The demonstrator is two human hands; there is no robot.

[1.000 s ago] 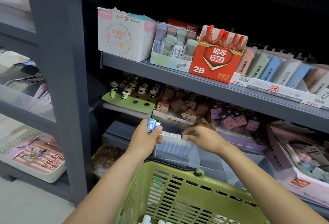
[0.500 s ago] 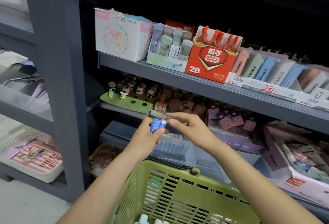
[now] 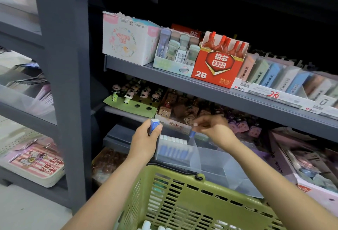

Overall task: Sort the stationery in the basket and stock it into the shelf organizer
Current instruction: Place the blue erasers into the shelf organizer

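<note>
Two erasers in play: my left hand [image 3: 146, 138] grips a stack [image 3: 154, 125], my right hand [image 3: 214, 129] pinches one eraser [image 3: 192, 133] above the organizer [image 3: 193, 153]. I should slot it upright beside the row [image 3: 173, 139].

Both forearms reach forward — left hand [image 3: 146, 139] curled in a grip, right hand [image 3: 214, 129] pinching with its fingers [image 3: 198, 125].
</note>
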